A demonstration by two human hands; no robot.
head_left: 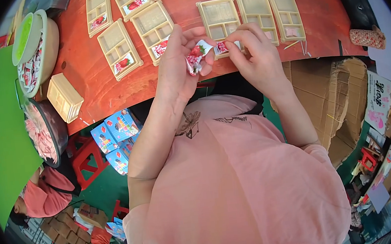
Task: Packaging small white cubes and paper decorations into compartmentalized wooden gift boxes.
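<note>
My left hand [176, 69] is closed loosely round several small white packets [198, 56] printed with red strawberries. Just to its right, my right hand [262, 57] pinches a similar packet [220, 48] between thumb and forefinger. That packet lies at the near compartment of a beige compartment tray [217, 11]. Beside my left hand stands another tray [150, 19] with a strawberry packet in its near compartment. Two trays to the right, one of them here [283, 3], have pale pink pieces in small compartments.
More beige trays stand along the far side of the red table [78, 48]. At left are a stack of trays [64, 97], a tub of packets [52, 46] and a bowl of pink packets [44, 130]. A black bag [354, 0] lies far right; a cardboard box [327, 103] stands below.
</note>
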